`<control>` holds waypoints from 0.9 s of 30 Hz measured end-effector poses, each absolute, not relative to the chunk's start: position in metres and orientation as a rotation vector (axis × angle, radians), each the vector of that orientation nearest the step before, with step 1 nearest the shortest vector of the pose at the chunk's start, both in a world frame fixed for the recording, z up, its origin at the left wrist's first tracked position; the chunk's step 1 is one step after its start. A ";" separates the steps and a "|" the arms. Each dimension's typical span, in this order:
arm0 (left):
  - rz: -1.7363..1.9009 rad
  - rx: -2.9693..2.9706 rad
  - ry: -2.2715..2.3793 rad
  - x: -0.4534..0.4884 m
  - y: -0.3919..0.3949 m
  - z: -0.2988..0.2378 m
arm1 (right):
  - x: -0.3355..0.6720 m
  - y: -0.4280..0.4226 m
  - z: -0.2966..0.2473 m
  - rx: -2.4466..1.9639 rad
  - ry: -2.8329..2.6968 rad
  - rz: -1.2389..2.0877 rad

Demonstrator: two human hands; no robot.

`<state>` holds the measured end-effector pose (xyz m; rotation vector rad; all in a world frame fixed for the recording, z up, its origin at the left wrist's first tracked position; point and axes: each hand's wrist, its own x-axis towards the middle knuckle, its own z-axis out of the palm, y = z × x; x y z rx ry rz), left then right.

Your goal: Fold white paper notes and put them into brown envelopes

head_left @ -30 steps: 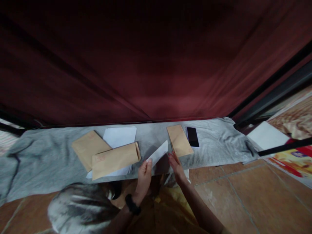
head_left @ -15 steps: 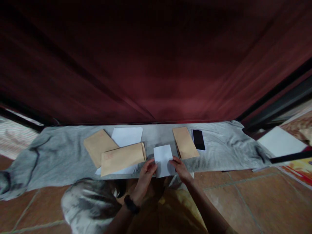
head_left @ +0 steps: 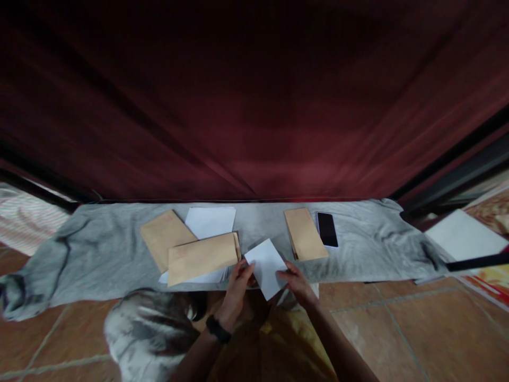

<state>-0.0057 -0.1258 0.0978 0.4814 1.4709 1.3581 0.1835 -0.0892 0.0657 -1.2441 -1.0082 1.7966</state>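
Note:
Between my two hands is a white sheet of paper [head_left: 266, 268], which looks folded and is tilted with one corner toward me. My left hand [head_left: 239, 279] grips its left edge, fingers closed. On the right edge my right hand [head_left: 296, 281] pinches the paper, thumb on top. Left of it lie a long brown envelope [head_left: 202, 258] and another brown envelope [head_left: 167, 236], overlapping. White paper sheets [head_left: 210, 220] show from under them. A small stack of brown envelopes [head_left: 305, 233] rests to the right, beside a dark-screened phone [head_left: 327, 229].
A grey cloth [head_left: 366, 239] covers the narrow surface in front of me. Behind it hangs a dark red curtain [head_left: 254, 132]. A white board-like sheet [head_left: 465, 234] sits at the far right. Below are brown floor tiles [head_left: 437, 323] and my knee in patterned fabric [head_left: 147, 329].
Both hands have turned the white paper from nearly upright to a slant, its lower corner now pointing toward me. The envelopes and phone lie as before; the view has shifted slightly.

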 end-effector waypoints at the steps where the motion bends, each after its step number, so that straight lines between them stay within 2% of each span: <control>1: 1.352 0.508 1.496 -0.011 -0.122 0.100 | 0.188 -0.086 0.069 -1.222 -1.042 1.851; 4: 1.254 0.687 1.513 -0.026 -0.114 0.108 | 0.201 -0.075 0.078 -1.225 -1.067 1.975; 9: 1.232 0.772 1.487 -0.029 -0.114 0.104 | 0.203 -0.071 0.076 -1.275 -0.767 1.875; 12: 1.216 0.863 1.537 -0.027 -0.115 0.094 | 0.195 -0.077 0.069 -1.239 -0.776 1.877; 16: 1.092 1.445 1.793 -0.055 -0.108 0.093 | 0.190 -0.078 0.059 -1.272 -0.903 1.725; 19: 0.619 1.969 2.022 -0.098 -0.096 0.103 | 0.192 -0.070 0.051 -1.305 -0.954 1.576; 23: -0.039 2.043 2.112 -0.146 -0.079 0.110 | 0.194 -0.062 0.040 -1.366 -0.987 1.497; 27: -0.222 2.029 1.995 -0.160 -0.071 0.108 | 0.192 -0.063 0.032 -1.408 -1.001 1.447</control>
